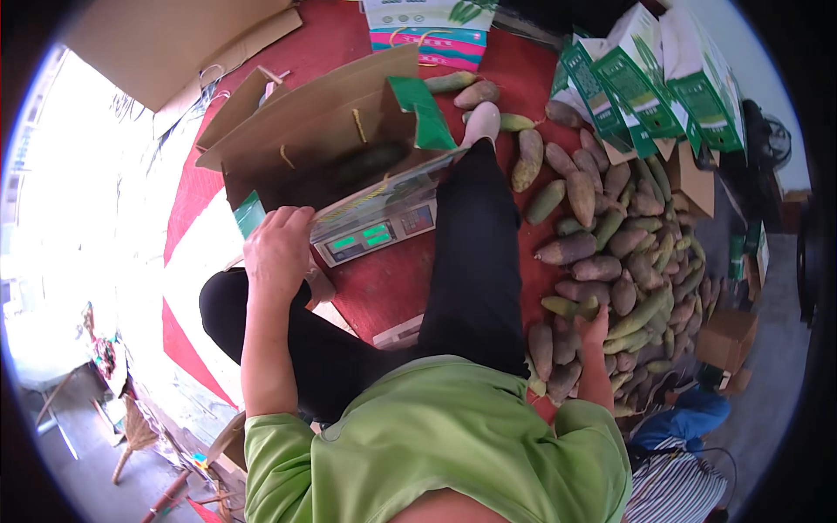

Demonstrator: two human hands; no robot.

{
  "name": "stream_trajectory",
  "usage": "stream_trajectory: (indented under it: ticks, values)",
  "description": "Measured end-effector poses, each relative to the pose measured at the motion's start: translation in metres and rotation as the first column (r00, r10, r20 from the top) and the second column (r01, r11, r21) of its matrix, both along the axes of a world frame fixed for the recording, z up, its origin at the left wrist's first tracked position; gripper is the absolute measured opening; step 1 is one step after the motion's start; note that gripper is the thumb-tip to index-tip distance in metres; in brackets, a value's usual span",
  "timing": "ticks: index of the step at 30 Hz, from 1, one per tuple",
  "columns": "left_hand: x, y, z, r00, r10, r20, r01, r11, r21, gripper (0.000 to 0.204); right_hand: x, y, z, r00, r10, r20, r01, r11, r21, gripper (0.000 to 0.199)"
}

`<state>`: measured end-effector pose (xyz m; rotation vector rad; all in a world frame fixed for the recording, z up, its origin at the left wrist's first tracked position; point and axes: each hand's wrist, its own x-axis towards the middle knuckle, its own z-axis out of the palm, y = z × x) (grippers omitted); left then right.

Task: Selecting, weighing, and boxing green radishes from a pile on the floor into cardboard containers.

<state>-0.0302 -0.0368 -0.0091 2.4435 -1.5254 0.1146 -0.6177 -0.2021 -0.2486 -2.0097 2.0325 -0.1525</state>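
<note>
An open cardboard gift box (305, 139) with green end flaps and yellow cord handles stands on a scale with a lit green display (362, 240). Dark shapes lie in its shaded inside; I cannot make out what they are. My left hand (281, 244) is closed on the box's near left rim. To my right, beside my thigh, spreads a heap of long radishes (645, 257), some green and others purplish brown. My right hand (594, 326) reaches into the heap's near edge, its fingers closed on the end of a yellow-green radish (562, 306).
Green-and-white cartons (645, 78) stand behind the heap. A pink-and-blue box (427, 45) sits at the far side of the red mat (323, 44). Large cardboard (174, 44) lies far left. A person in striped clothing (680, 484) is close on my right. A broom (135, 431) lies lower left.
</note>
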Motion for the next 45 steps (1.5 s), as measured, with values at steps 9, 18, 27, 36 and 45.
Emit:
stream_trajectory:
  ticks: [9, 18, 27, 36, 45]
  values:
    - [0.0, 0.011, -0.001, 0.996, -0.082, 0.032, 0.081, 0.996, 0.028, 0.026, 0.217, -0.097, 0.197, 0.556, 0.253, 0.792, -0.188, 0.966, -0.177, 0.065]
    - [0.003, 0.013, -0.005, 0.994, -0.105, -0.003, 0.105, 0.994, 0.015, 0.022, 0.414, -0.075, 0.314, -0.002, 0.531, 0.847, -0.587, 0.685, -0.431, 0.067]
    - [0.007, 0.009, -0.001, 0.997, -0.083, 0.004, 0.083, 0.996, 0.03, 0.024, 0.528, -0.051, 0.236, -0.019, 0.931, 0.365, -0.938, 0.11, -0.329, 0.054]
    - [0.013, 0.007, 0.001, 0.997, 0.054, -0.061, -0.054, 0.999, -0.008, 0.017, 0.511, -0.079, 0.245, 0.132, 0.946, 0.297, -0.899, 0.241, -0.367, 0.049]
    - [0.016, 0.004, -0.008, 0.999, 0.037, -0.002, -0.037, 0.998, -0.048, 0.017, 0.271, -0.127, 0.157, 0.684, 0.56, 0.467, -0.596, 0.798, -0.085, 0.037]
